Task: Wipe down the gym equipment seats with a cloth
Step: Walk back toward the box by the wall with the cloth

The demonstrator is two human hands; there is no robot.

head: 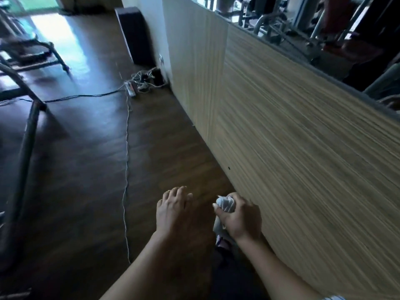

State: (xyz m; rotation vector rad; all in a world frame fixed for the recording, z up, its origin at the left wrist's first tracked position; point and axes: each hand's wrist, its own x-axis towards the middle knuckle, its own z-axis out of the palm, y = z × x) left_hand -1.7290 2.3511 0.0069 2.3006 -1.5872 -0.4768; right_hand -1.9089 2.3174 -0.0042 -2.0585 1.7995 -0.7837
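My right hand (242, 217) is closed around a bunched white cloth (226, 204), whose loose end hangs below the fist. My left hand (173, 208) hovers beside it with fingers spread and nothing in it. Both hands are held low over a dark wooden floor (86, 169). No seat shows near my hands. Metal frames of gym machines (28, 126) stand at the left edge, blurred and partly cut off.
A light wood-grain partition wall (292, 137) runs along my right, with gym machines (281, 29) visible above it. A power strip (131, 88) with tangled cables lies on the floor ahead, and a thin white cord (126, 169) trails toward me. A dark box (136, 33) stands against the wall.
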